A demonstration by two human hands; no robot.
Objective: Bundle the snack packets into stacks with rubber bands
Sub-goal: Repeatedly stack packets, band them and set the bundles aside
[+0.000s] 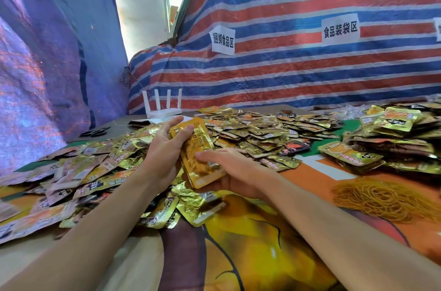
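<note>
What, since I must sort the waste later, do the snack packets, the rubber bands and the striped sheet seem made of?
Snack packets: probably shiny gold metallised film; they glint and crease sharply. Rubber bands: thin tan loops, matte, likely rubber. Striped sheet: seemingly woven plastic tarpaulin, wrinkled with a slight sheen.

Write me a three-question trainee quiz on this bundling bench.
1. True or false: both the left hand and the right hand hold the stack of packets.
2. The pile of rubber bands lies: A) on the table, to the person's right; B) in a bucket; C) on the floor.
3. Fill in: the scissors lie to the ____ of the white router.
Key: 1 true; 2 A; 3 left.
</note>
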